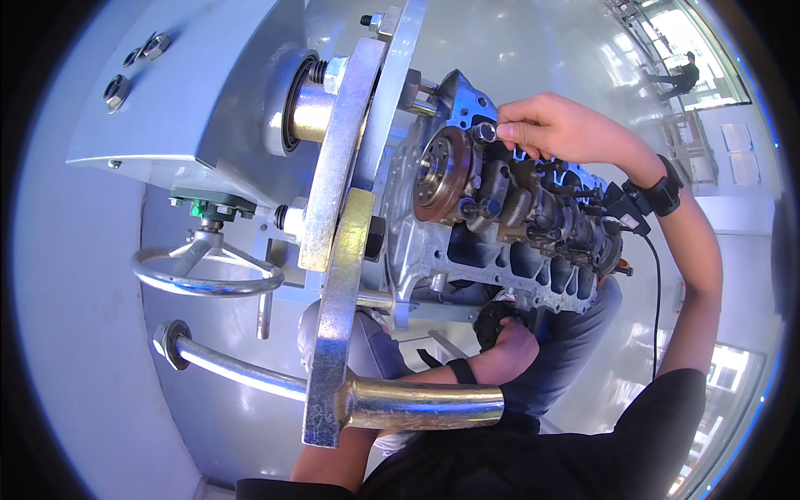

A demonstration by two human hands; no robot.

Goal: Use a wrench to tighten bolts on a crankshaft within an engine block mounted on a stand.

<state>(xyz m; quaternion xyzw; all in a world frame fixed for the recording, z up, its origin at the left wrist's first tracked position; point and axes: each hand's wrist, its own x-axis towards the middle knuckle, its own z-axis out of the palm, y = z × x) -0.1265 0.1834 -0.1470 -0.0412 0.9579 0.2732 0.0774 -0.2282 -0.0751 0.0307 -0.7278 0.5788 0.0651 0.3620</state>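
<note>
A metal engine block (421, 258) hangs on a stand with its crankshaft (517, 200) exposed. My right hand (546, 129) reaches over the far side, thumb and fingers pinched on the round head of a bolt (482, 133) beside the brown crankshaft flange (442, 175). A second bolt (492, 207) stands nearer on the same bearing cap. Below the block's near edge, my left hand (510, 352) is closed against a dark object (493, 325). Its fingers are partly hidden, and what the dark object is cannot be made out.
On the left stands the grey gearbox housing (192, 92) with a handwheel (208, 275). A steel bar with a tube handle (425, 404) crosses in front of my left forearm. A black cable (658, 292) hangs from the device on my right wrist. Far right, another person (685, 77) is visible.
</note>
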